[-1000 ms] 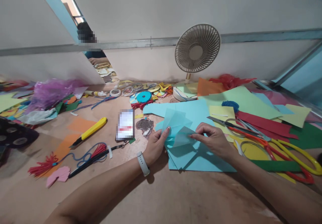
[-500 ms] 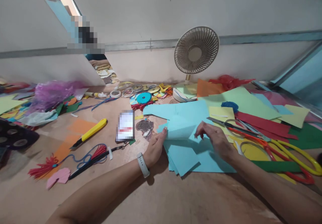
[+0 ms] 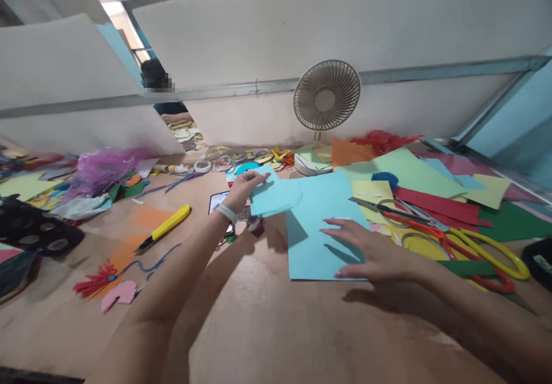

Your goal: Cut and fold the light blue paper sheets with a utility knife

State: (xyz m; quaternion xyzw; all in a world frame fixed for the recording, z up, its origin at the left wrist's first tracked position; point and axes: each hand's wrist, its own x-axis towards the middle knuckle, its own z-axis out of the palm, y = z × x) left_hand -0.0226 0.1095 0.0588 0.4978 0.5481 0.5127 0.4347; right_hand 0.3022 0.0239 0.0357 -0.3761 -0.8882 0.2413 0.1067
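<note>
My left hand pinches the edge of light blue paper, thumb on top, raised above the back part of the table. Whether it is one sheet or a few cut pieces I cannot tell. A larger light blue sheet lies flat in front of me. Over its right side my right hand is spread, fingers apart and holding nothing, with its shadow on the sheet. Partly behind my left wrist lies a phone. Scissors with orange handles and scissors with yellow handles lie right of my right hand.
A yellow cutter knife, a red tassel and a pink paper piece lie to the left. At the back stands a fan before a white partition. Coloured paper covers the right side. Beyond a gap sits another person.
My left hand has lifted the smaller blue paper away from the large sheet, moving back and left. My right hand has opened out and lowered over the sheet. The view has shifted slightly.
</note>
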